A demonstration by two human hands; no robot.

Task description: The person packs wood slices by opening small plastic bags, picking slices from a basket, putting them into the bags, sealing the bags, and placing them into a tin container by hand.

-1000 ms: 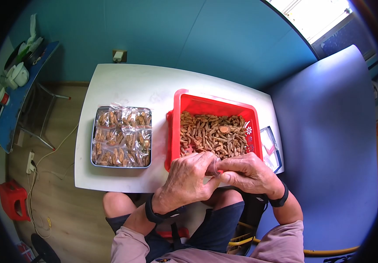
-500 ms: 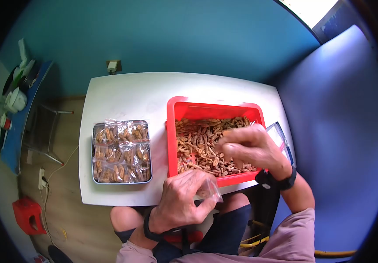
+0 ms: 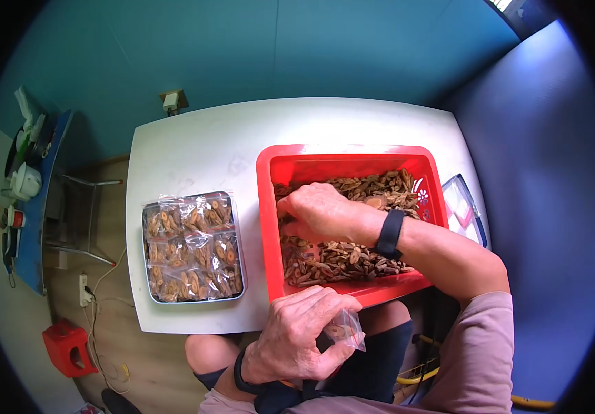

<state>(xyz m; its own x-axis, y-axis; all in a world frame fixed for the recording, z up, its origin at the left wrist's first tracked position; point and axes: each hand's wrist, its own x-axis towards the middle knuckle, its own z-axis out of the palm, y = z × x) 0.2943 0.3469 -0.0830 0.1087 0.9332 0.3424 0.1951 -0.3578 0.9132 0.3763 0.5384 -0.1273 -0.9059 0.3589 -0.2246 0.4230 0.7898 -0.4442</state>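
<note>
My left hand [image 3: 297, 334], in front of the bin's near edge, is closed on a small clear zip bag [image 3: 344, 327] with one or more brown slices in it. The red plastic bin [image 3: 349, 298] holds many dried brown root slices [image 3: 352, 259]. Reaching over its right wall, my right hand [image 3: 318, 210] is down among the slices near the left wall. Its fingers are curled, their tips partly hidden, and I cannot make out what is in them. On the left, a metal tray [image 3: 243, 279] holds rows of filled clear bags [image 3: 190, 248].
Both containers stand on a white table [image 3: 201, 152]. To the bin's right lies a shallow box [image 3: 464, 210] with pale contents. A blue side table [image 3: 49, 200] with kitchenware is at far left. A red stool [image 3: 70, 348] and a power strip [image 3: 83, 290] are on the floor.
My right hand has moved left and deeper into the bin, from its right side to near the left wall. The left hand still holds the bag. The camera view has shifted slightly.
</note>
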